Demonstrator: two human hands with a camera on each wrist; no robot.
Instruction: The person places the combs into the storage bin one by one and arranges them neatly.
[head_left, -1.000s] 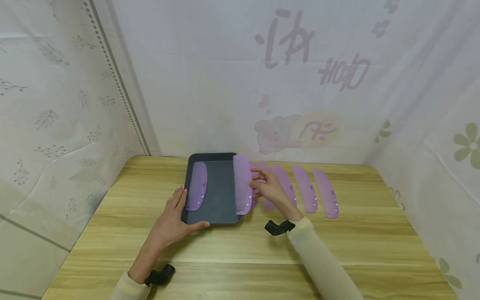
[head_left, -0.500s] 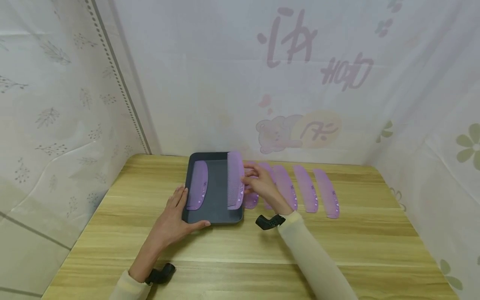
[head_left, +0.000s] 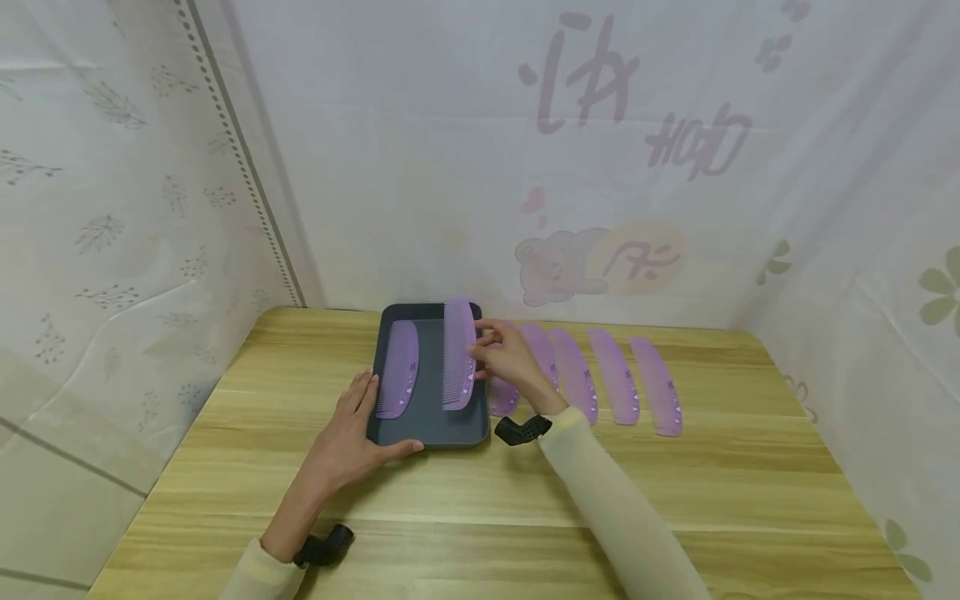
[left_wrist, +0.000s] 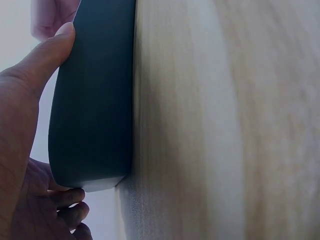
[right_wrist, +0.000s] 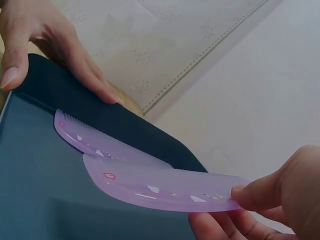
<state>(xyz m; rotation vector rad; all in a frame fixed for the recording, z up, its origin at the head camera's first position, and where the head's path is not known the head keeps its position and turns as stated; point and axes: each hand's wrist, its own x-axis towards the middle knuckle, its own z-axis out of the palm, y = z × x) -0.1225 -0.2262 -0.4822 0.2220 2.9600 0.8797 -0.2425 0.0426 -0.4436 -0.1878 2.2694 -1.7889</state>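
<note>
The dark rectangular plastic tray (head_left: 431, 429) lies left of the right hand (head_left: 508, 357) fingers; one purple plastic comb (head_left: 397, 380) lies inside it, four purple combs (head_left: 617, 375) right of them.

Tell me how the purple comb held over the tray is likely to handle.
The purple comb probably handles stiff: pinched by the right hand at one edge, it stays straight above the dark tray. It looks thin and translucent, so likely light. Its smooth plastic might slip, and the fine teeth may snap.
</note>
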